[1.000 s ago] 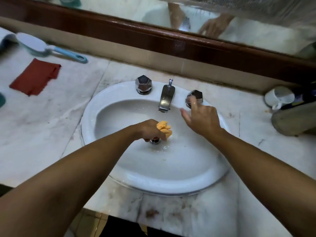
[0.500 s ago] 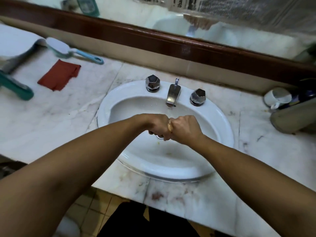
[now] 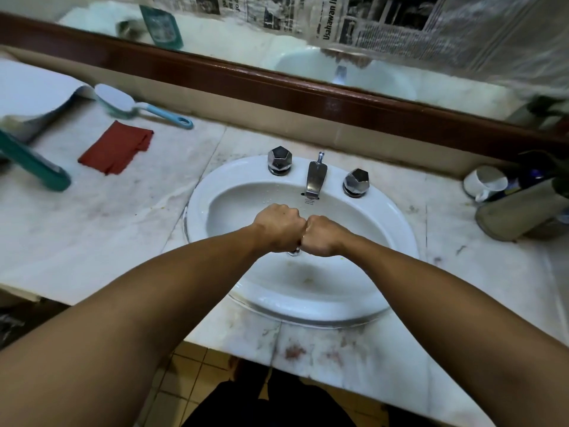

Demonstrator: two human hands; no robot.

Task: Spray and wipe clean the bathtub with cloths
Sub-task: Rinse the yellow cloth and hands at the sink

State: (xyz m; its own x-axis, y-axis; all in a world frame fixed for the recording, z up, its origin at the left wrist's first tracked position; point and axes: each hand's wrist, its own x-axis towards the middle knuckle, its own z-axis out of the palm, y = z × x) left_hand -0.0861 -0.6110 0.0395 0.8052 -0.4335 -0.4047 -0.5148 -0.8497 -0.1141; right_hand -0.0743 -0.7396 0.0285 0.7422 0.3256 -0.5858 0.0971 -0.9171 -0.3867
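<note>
A white sink (image 3: 215, 186) lies under the grip (image 3: 300, 232), its faucet (image 3: 315, 177) just beyond, flanked by a left knob (image 3: 279, 160) and a right knob (image 3: 356, 181). A blue-handled brush (image 3: 123, 103) rests on the marble counter (image 3: 107, 226) far left of the grip. A white mug (image 3: 485, 182) lies far right. A newspaper (image 3: 354, 16) shows in the mirror (image 3: 246, 35) beyond.

The left hand (image 3: 278, 228) and right hand (image 3: 324, 236) are fisted, knuckles touching, above the sink (image 3: 397, 217). A sliver of cloth (image 3: 304, 235) shows between them.
</note>
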